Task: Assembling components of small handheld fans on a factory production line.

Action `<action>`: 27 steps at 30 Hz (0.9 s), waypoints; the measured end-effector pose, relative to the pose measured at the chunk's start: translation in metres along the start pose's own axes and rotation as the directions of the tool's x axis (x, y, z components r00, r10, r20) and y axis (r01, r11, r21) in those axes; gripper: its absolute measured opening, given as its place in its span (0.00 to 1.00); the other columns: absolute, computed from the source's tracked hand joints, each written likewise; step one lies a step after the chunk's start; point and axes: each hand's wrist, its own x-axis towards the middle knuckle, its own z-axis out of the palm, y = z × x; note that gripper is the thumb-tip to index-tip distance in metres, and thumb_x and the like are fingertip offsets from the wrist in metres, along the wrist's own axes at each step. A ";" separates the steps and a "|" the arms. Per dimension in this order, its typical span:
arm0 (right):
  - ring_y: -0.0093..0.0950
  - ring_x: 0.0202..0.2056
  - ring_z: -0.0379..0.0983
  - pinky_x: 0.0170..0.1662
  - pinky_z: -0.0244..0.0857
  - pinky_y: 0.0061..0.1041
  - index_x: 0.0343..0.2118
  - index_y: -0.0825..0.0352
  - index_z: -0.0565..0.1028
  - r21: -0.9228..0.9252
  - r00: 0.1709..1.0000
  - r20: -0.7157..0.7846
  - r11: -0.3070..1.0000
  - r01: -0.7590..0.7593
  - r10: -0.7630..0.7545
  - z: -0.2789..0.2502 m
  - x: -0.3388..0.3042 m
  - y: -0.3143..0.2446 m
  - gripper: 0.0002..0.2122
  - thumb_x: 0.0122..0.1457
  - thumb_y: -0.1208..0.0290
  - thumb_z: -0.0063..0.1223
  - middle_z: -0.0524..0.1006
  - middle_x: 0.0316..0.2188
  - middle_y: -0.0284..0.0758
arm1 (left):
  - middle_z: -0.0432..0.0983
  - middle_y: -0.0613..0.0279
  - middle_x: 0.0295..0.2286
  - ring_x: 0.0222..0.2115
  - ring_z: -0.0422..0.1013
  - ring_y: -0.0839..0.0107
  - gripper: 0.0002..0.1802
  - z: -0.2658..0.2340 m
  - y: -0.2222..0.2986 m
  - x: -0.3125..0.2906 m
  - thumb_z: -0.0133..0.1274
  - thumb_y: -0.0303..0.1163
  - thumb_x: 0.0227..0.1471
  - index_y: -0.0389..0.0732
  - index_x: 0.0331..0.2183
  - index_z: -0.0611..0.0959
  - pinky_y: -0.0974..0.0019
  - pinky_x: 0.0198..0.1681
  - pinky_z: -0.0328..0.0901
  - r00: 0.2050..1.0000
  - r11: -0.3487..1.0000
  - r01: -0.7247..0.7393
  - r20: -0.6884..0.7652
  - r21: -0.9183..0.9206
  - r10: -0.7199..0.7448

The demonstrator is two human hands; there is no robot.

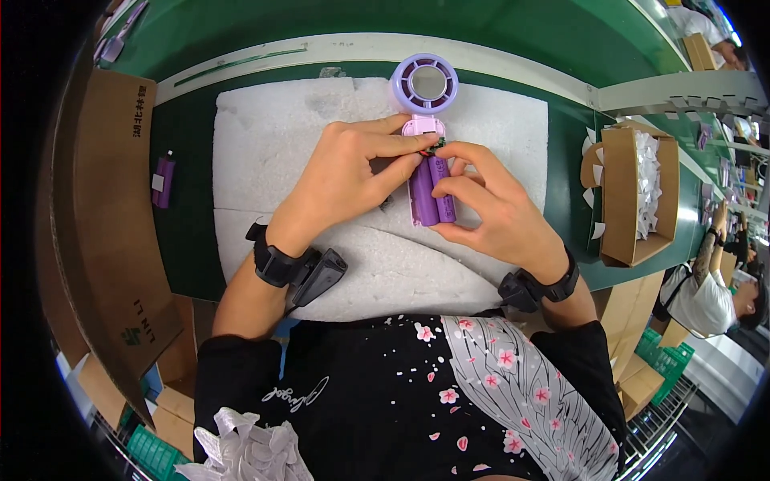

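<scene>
A small purple handheld fan lies on white foam, its round head (425, 83) pointing away from me and its handle opened up. Two purple cylindrical batteries (433, 191) lie side by side in the handle. Above them sits a small green circuit board (435, 147) with thin red and black wires. My left hand (353, 168) comes from the left, its thumb and fingers closed at the board and wires. My right hand (485, 196) bends round the right side of the handle, fingers on the batteries and near the board. Fingertips partly hide the wires.
The foam sheet (273, 152) is cracked and rests on a green table. A loose purple battery (163, 181) lies at the left beside a tall cardboard box (116, 208). At the right stands an open cardboard box (626, 192) of white pieces. Other people work at far right.
</scene>
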 end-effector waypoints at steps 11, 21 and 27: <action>0.32 0.37 0.71 0.39 0.69 0.29 0.26 0.68 0.71 -0.152 0.991 -0.071 0.983 0.102 -0.114 0.006 -0.002 0.003 0.16 0.33 0.76 0.68 0.68 0.46 0.40 | 0.75 0.41 0.39 0.30 0.77 0.62 0.16 0.004 -0.003 0.000 0.56 0.24 0.42 0.40 0.38 0.83 0.69 0.34 0.69 0.999 1.000 -0.010 -0.051 -0.025 0.009; 0.32 0.35 0.71 0.37 0.69 0.28 0.29 0.67 0.69 -0.024 0.998 -0.013 0.998 -0.057 0.057 0.003 0.002 0.002 0.20 0.33 0.76 0.69 0.66 0.44 0.39 | 0.71 0.45 0.47 0.30 0.76 0.72 0.26 -0.002 -0.002 -0.002 0.63 0.22 0.35 0.41 0.43 0.81 0.71 0.34 0.69 0.988 0.979 0.134 0.103 -0.151 -0.119; 0.34 0.36 0.72 0.39 0.71 0.29 0.35 0.67 0.69 -0.002 0.991 -0.025 0.991 -0.131 0.131 0.002 0.005 -0.003 0.23 0.33 0.76 0.70 0.64 0.45 0.39 | 0.69 0.47 0.50 0.29 0.74 0.77 0.32 -0.002 -0.003 -0.001 0.66 0.22 0.31 0.42 0.45 0.80 0.72 0.36 0.69 0.985 0.982 0.136 0.122 -0.129 -0.120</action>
